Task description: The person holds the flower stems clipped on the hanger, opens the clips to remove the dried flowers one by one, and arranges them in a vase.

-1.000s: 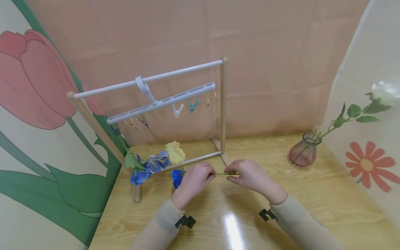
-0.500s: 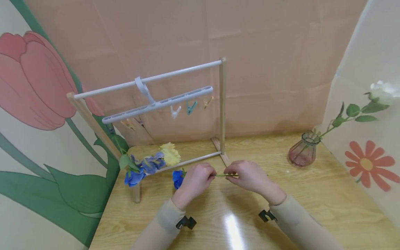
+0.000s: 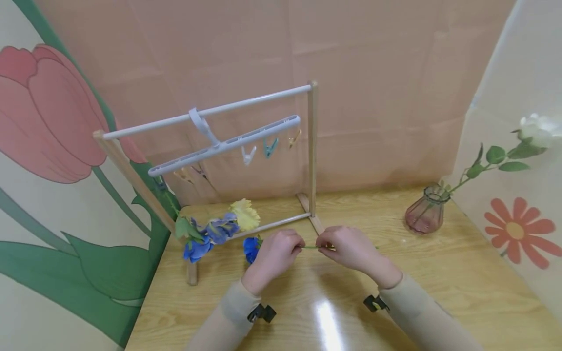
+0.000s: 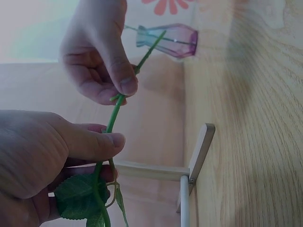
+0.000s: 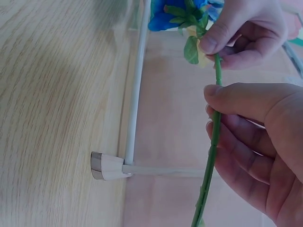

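Two light sleeves [image 3: 228, 314] come in at the bottom, each with a small black gadget [image 3: 262, 313] at the cuff; the picture's edge cuts the arms off. The left hand [image 3: 275, 252] and the right hand [image 3: 353, 247] are near each other, both pinching one thin green stem [image 5: 214, 135] between thumb and fingers, with a short bit of it bare between them. The stem is bumpy and bends a little. It belongs to the blue flower [image 3: 251, 249], just above the table, whose head is partly hidden behind the left hand. A leaf [image 4: 78, 196] with a jagged edge hangs by the left fingers.

The table [image 3: 439, 292] has wavy wood lines and a shiny white streak. On it stands a rack [image 3: 313, 151] with wooden posts and smooth white bars. A pale plastic hanger [image 3: 226, 145] hooks over the top bar, with a white clip [image 3: 248, 155], a teal clip [image 3: 270, 147] and more clips under it. Three flowers hang head down at its left: blue [image 3: 197, 250], purple-blue [image 3: 221, 228] and frilly yellow [image 3: 246, 214]. Their clips are hard to make out.

Well off to the right, a pink see-through vase [image 3: 423, 217] with ridged sides holds a white rose [image 3: 536, 130]. Its stem shows dimly inside and leans right. At the back hangs a creased pinkish sheet [image 3: 386, 87].
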{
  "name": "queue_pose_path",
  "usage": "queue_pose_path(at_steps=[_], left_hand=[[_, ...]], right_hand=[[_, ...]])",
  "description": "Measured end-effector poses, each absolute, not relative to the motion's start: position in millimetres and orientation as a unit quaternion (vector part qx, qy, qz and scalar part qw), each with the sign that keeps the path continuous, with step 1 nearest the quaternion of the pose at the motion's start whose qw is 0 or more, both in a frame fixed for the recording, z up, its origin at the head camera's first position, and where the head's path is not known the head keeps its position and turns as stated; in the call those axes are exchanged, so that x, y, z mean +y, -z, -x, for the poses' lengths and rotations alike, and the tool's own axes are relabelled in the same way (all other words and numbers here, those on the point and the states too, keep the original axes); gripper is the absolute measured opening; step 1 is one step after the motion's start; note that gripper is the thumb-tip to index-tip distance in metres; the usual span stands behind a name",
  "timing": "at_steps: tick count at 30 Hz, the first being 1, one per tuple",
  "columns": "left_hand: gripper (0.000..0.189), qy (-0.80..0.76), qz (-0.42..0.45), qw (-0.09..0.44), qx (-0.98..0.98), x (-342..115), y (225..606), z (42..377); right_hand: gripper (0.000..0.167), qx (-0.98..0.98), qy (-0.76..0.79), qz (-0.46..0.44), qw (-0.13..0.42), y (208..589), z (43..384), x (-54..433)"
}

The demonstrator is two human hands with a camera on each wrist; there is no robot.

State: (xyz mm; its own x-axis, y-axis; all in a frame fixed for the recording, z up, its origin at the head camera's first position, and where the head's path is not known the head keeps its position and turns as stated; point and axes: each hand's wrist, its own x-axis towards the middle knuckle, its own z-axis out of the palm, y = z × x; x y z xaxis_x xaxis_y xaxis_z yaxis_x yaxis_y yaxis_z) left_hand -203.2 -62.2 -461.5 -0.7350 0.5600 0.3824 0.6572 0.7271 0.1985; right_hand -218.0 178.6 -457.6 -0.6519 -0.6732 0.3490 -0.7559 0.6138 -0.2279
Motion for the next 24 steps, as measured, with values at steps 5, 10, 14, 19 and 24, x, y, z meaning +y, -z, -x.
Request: queue_pose_path(at_steps=[5,10,14,19,24], left_hand=[[0.007,0.164,0.335,0.162,-0.914,-63.1,463.5,203.4],[0.011,0.163,0.333,0.171,-0.913,-64.1,462.6,203.5],[0.015,0.169,0.325,0.179,-0.913,-65.2,458.9,202.5],[0.018,0.181,0.318,0.192,-0.910,-67.4,455.5,202.5],[0.021,0.206,0.307,0.203,-0.907,-72.0,455.0,203.4]], right_hand=[[0.010,-0.890,-0.180,-0.401,0.121,458.5,217.6,180.5],[0.010,-0.889,-0.182,-0.400,0.129,459.8,218.9,183.4],[0.011,-0.891,-0.179,-0.396,0.134,459.9,220.2,187.8],[0.011,-0.890,-0.184,-0.394,0.139,459.7,221.5,194.2],[0.013,-0.889,-0.192,-0.389,0.145,460.0,222.8,200.8]])
